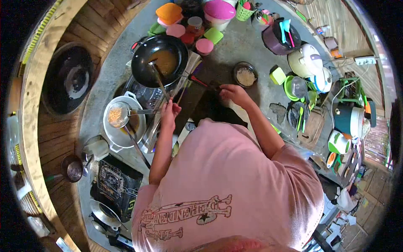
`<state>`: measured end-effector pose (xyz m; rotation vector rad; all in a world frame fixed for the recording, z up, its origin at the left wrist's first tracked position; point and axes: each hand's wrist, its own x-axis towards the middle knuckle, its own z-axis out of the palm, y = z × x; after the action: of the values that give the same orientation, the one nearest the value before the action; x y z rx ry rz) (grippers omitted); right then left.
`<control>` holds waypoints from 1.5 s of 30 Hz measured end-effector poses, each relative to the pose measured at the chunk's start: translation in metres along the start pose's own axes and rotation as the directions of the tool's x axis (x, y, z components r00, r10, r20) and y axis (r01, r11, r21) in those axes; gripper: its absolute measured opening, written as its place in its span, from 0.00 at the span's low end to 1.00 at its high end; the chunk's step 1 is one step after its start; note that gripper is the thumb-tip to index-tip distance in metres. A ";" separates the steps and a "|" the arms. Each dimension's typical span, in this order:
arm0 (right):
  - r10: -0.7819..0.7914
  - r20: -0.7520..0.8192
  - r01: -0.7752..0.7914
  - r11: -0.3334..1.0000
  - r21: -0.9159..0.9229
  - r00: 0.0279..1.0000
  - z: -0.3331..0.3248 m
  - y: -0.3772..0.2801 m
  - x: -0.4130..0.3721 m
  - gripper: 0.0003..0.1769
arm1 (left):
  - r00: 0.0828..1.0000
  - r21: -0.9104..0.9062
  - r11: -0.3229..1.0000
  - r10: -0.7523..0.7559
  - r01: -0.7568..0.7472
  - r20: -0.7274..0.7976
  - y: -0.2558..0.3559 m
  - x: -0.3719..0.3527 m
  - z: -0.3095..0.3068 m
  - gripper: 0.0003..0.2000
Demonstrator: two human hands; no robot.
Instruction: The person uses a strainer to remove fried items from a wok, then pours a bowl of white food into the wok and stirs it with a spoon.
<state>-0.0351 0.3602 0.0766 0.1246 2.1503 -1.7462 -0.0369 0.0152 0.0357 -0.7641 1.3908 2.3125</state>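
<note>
A black wok with brown oil in its bottom sits on the stove. My left hand is closed around the long handle of a spatula, whose metal head rests in the oil. Fingers of my right hand are closed at the end of the wok's black and red handle. Left of my left hand, a strainer holding golden fried bits lies over a white pot. The strainer's handle points toward that hand. Another long-handled utensil leans in the same pot.
A dark bowl of pale crumbs stands beyond my right hand. Colourful lidded tubs line the back. Toward the right are a purple pot, a rice cooker and green containers. A second stove stands at lower left.
</note>
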 end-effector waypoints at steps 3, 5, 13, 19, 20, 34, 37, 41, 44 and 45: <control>0.133 -0.052 -0.115 0.958 0.264 0.990 -0.036 0.011 -0.011 0.20 | 0.997 0.021 0.999 0.025 -0.027 0.071 -0.010 0.007 0.000 0.13; 0.165 -0.125 -0.125 0.952 0.278 0.978 -0.063 0.044 -0.006 0.19 | 0.999 0.098 0.994 0.035 -0.038 0.033 -0.014 0.006 0.005 0.15; 0.248 -0.356 -0.152 0.949 0.276 0.901 -0.155 0.145 -0.001 0.14 | 0.999 0.279 0.960 0.019 -0.009 -0.032 -0.065 -0.012 0.017 0.18; 0.059 -0.123 -0.119 0.815 -0.567 0.991 -0.211 0.242 0.009 0.18 | 0.997 0.507 0.860 -0.077 0.055 0.022 -0.157 0.004 0.054 0.21; 0.065 -0.114 -0.119 0.819 -0.561 0.991 -0.216 0.252 0.010 0.18 | 0.994 0.592 0.806 -0.077 0.013 0.082 -0.170 0.007 0.069 0.21; 0.059 -0.299 -0.248 0.721 -0.647 0.952 -0.273 0.288 0.097 0.25 | 0.986 0.781 0.623 -0.152 0.040 0.071 -0.271 0.130 0.252 0.28; 0.236 -0.363 -0.407 0.749 -0.522 0.901 -0.273 0.260 0.096 0.26 | 0.999 0.766 0.641 0.009 -0.041 0.046 -0.320 0.175 0.231 0.33; 0.246 -0.308 -0.356 0.854 -0.379 0.919 -0.261 0.288 0.106 0.27 | 0.994 0.728 0.681 -0.113 0.075 0.003 -0.299 0.169 0.271 0.36; 0.222 -0.328 -0.343 0.860 -0.378 0.918 -0.260 0.280 0.103 0.28 | 0.973 0.696 0.696 -0.231 0.179 -0.020 -0.267 0.157 0.306 0.31; 0.170 -0.313 -0.290 0.874 -0.391 0.935 -0.263 0.284 0.102 0.28 | 0.974 0.690 0.700 -0.226 0.182 -0.028 -0.273 0.159 0.302 0.31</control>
<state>-0.1056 0.6617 -0.1773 0.5072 2.5389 -1.1365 -0.1003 0.4112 -0.1384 -0.5562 1.8508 1.4374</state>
